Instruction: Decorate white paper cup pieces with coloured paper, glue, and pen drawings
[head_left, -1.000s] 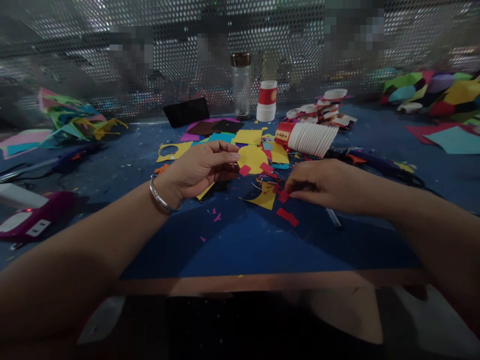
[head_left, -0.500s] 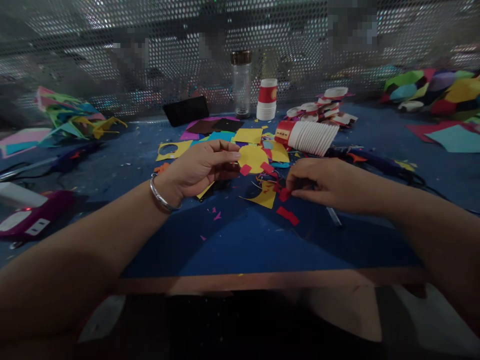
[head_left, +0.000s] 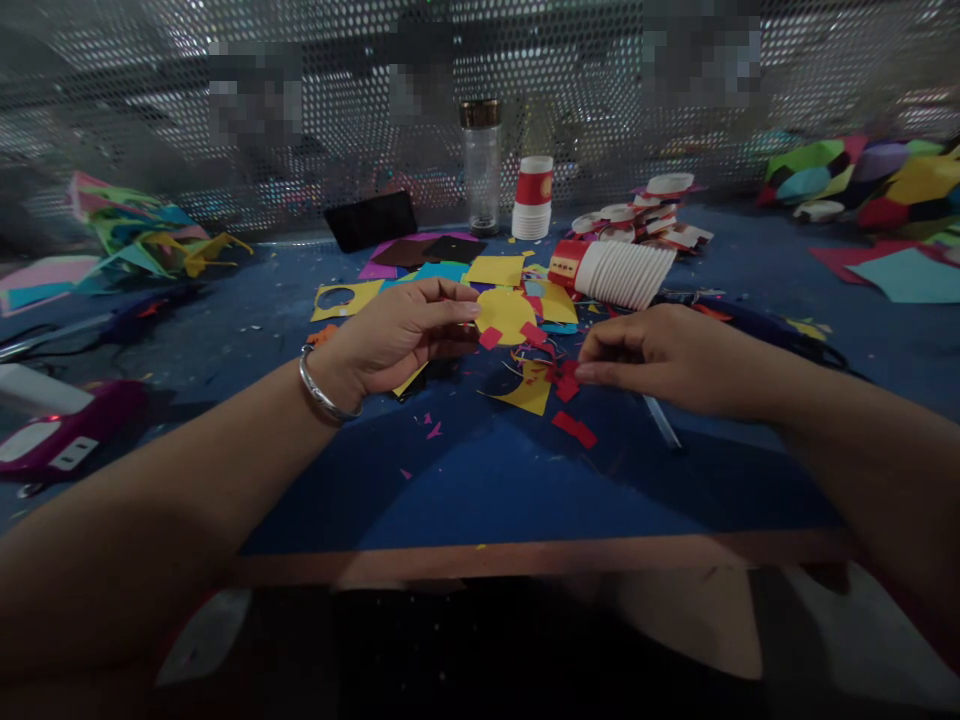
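My left hand point(head_left: 412, 335), with a silver bangle at the wrist, pinches the left edge of a yellow paper disc point(head_left: 506, 312) between thumb and fingers. Two small red paper pieces sit at the disc's lower edge. My right hand point(head_left: 645, 355) is closed in a pinch, its fingertips on a red paper piece point(head_left: 568, 384) amid scraps right of the disc. A red strip point(head_left: 575, 429) lies just below on the table. Under the disc is a cut yellow paper offcut point(head_left: 531, 392) with a curved edge.
Behind the hands lie coloured paper sheets point(head_left: 495, 270), a tipped stack of paper cups point(head_left: 615, 273), an upright cup stack point(head_left: 532, 200), a glass bottle point(head_left: 482, 170) and a black phone-like slab point(head_left: 371, 221). Glue guns point(head_left: 146, 312) with cables lie left and right. A purple device point(head_left: 75, 430) sits left.
My right hand has shifted slightly, and its thumb is straighter at the red scraps. More of the clear stick beneath it shows. My left hand and the yellow disc stay nearly still.
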